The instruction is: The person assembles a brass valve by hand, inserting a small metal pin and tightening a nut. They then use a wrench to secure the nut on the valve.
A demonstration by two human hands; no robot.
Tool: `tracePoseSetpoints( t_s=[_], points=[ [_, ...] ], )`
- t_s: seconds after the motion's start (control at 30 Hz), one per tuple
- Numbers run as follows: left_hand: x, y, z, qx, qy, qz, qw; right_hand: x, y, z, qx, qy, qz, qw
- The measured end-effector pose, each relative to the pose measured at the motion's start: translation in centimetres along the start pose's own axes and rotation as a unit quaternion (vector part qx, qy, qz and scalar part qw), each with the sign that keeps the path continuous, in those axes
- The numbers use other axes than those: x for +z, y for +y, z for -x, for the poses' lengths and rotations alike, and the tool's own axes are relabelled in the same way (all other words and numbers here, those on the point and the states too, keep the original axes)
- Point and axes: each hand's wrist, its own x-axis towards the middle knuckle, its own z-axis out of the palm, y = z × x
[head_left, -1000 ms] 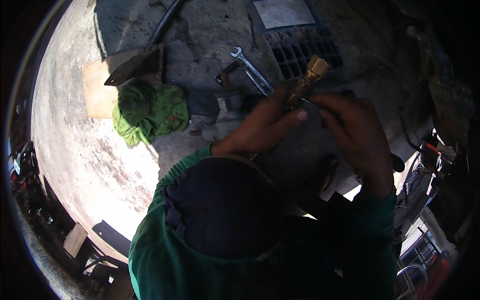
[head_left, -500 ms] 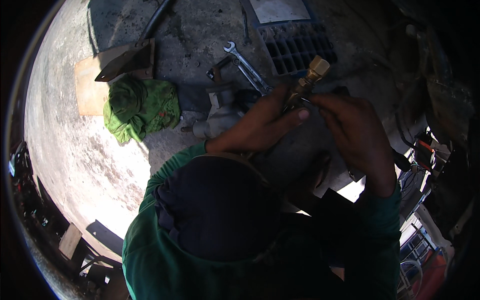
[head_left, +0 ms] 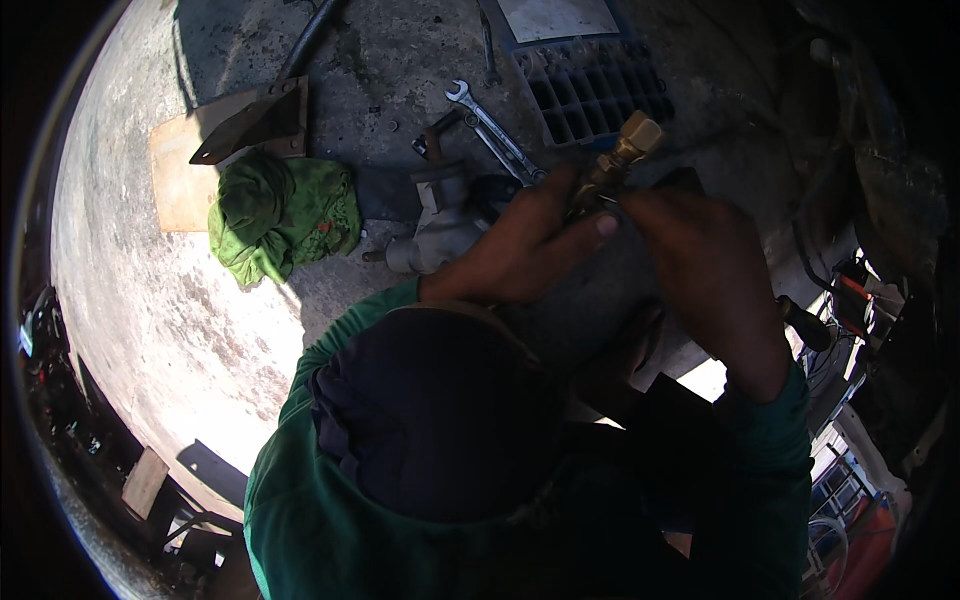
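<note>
My left hand (head_left: 535, 240) is closed around a brass valve-like fitting (head_left: 632, 142) with a hex nut end, which points up and to the right. The lower part of the fitting is hidden by my fingers. My right hand (head_left: 710, 265) is closed, knuckles up, with its fingertips against the fitting. A thin, shiny metal tip (head_left: 610, 200) shows between the two hands, and most of that slim tool is covered. Beyond the heel of my right hand a dark rounded handle (head_left: 806, 325) sticks out; whether it belongs to the same tool I cannot tell.
Combination wrenches (head_left: 495, 135) lie on the concrete floor beyond my left hand, near a grey metal casting (head_left: 430, 245). A compartment organizer (head_left: 590, 95) stands farther off. To the left are a green rag (head_left: 285, 215) and a cardboard piece (head_left: 180, 165). Cables and clutter (head_left: 850, 300) line the right.
My right hand has turned slightly at the wrist, its knuckles rolling over while the fingertips stay at the fitting. My left hand and the brass fitting have barely shifted.
</note>
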Motion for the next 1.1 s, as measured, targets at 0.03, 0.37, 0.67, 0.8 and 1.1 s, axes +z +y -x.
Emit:
tracePoseSetpoints(
  t_s=[0.03,0.37,0.67,0.8,1.1],
  points=[
    [0.2,-0.3,0.0,0.018,0.015,0.017,1.0,0.2,0.0,0.1,-0.011,0.014,0.003,1.0],
    [-0.3,-0.7,0.6,-0.044,0.001,0.095,0.995,-1.3,-0.3,0.4,0.062,-0.007,-0.162,0.985],
    [0.4,-0.1,0.7,-0.022,0.047,0.184,0.981,1.3,-0.5,0.4,0.052,0.032,-0.217,0.974],
    [0.2,-0.6,0.6,-0.002,0.044,0.193,0.98,1.9,-0.6,0.1,0.053,0.046,-0.266,0.961],
    [0.2,-0.6,0.4,0.015,0.06,0.135,0.989,2.6,-0.6,0.0,0.049,0.058,-0.262,0.962]
  ],
)
